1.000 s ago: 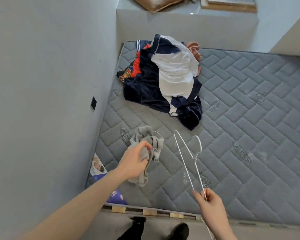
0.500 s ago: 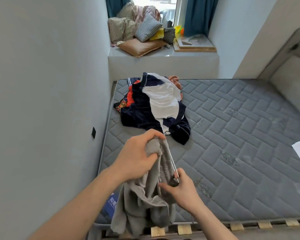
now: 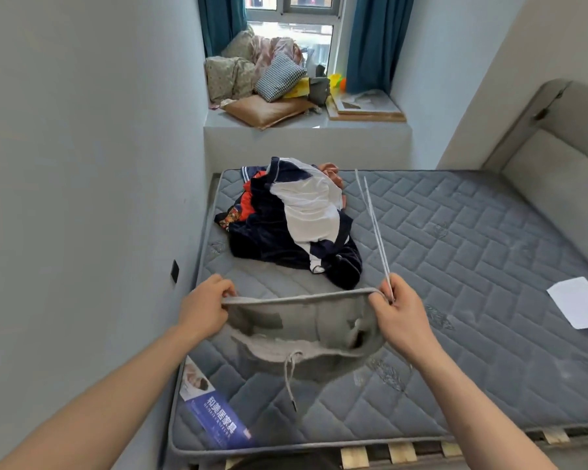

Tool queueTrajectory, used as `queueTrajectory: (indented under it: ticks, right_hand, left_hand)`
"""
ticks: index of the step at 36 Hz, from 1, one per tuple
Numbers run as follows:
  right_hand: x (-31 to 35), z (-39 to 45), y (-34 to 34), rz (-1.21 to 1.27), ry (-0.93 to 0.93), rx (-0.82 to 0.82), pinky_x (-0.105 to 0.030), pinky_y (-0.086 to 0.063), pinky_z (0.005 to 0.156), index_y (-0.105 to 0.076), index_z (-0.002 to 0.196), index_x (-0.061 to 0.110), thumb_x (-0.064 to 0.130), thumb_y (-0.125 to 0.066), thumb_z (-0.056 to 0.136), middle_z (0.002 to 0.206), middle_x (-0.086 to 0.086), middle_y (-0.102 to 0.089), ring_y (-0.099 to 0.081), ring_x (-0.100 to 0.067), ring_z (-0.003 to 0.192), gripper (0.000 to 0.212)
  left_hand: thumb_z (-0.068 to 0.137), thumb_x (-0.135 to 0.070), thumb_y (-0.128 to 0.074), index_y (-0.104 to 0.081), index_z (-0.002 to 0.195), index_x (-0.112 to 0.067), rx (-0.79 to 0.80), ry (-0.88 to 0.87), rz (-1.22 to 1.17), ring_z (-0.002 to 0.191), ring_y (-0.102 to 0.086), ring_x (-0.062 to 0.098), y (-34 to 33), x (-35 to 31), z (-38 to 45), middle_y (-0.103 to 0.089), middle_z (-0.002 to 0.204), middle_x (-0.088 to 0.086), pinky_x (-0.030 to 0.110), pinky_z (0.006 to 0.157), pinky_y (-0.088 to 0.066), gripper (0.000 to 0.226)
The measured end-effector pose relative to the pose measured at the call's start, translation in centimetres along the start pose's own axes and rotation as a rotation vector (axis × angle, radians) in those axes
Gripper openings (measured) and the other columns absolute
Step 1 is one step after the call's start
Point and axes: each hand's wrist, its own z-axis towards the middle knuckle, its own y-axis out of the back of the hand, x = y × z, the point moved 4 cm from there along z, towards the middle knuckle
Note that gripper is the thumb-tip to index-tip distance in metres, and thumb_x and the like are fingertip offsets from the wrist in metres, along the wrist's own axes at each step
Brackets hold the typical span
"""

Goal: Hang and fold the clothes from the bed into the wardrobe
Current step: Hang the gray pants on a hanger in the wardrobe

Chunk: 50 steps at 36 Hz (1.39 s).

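Note:
A grey drawstring garment (image 3: 306,329) is stretched by its waistband between my two hands above the near part of the mattress (image 3: 455,300). My left hand (image 3: 204,308) pinches the band's left end. My right hand (image 3: 399,312) grips the right end together with a thin white wire hanger (image 3: 374,228), which points up and away. A pile of navy, white and red clothes (image 3: 292,222) lies on the mattress near the left wall. The wardrobe is out of view.
A white sheet of paper (image 3: 579,301) lies at the mattress's right side. The grey wall (image 3: 82,198) runs close on the left. A window ledge (image 3: 306,125) with cushions stands behind the bed. Wooden slats (image 3: 401,451) show at the near edge.
The bunched garment has been spread open by its waistband, my hands moving apart. The hanger went from lying against the cloth to pointing upward. The view has tilted up toward the window.

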Motion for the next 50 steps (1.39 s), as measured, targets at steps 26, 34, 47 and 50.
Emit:
queueTrajectory:
  ticks: [26,34,47,50]
  right_hand:
    - [-1.6,0.6,-0.4,-0.042,-0.254,0.232,-0.024,-0.051,0.076,-0.058,0.102,0.025,0.053,-0.088,0.056,0.108,0.02,-0.066,-0.063,0.006,0.098,0.061]
    - [4.7,2.5,-5.0,0.249,-0.116,0.126,-0.044,-0.063,0.07,-0.04,0.082,0.009,0.029,-0.078,0.06,0.091,-0.014,-0.067,-0.069,-0.026,0.075,0.048]
    - [3.7,3.2,-6.5,0.511,-0.216,0.027,-0.031,-0.06,0.062,-0.041,0.077,0.013,-0.002,-0.063,0.086,0.076,-0.002,-0.046,-0.056,-0.013,0.063,0.028]
    - [3.2,3.1,-6.6,0.499,-0.231,0.003,-0.03,-0.06,0.062,-0.037,0.075,0.015,-0.007,-0.06,0.088,0.072,0.002,-0.045,-0.055,-0.011,0.063,0.034]
  left_hand:
    - [0.083,-0.021,-0.061,-0.078,0.095,-0.038,0.304,-0.26,-0.566,0.088,-0.067,-0.003,10.3,-16.8,3.6,-0.074,0.094,-0.023,0.019,0.084,-0.052,0.027]
    - [0.083,0.002,-0.061,-0.074,0.111,-0.023,0.18,-0.405,-0.573,0.097,-0.069,0.004,11.4,-20.9,4.8,-0.072,0.106,-0.014,0.019,0.088,-0.055,0.039]
    - [0.076,-0.036,-0.076,-0.048,0.136,-0.015,0.371,0.417,-0.391,0.121,-0.058,0.02,-10.4,-1.3,-4.2,-0.058,0.135,0.004,0.026,0.098,-0.046,0.07]
    - [0.06,-0.057,-0.077,-0.057,0.124,-0.015,0.604,0.686,-0.625,0.092,-0.064,0.017,-14.5,-0.7,-8.6,-0.065,0.111,0.0,0.025,0.07,-0.055,0.079]
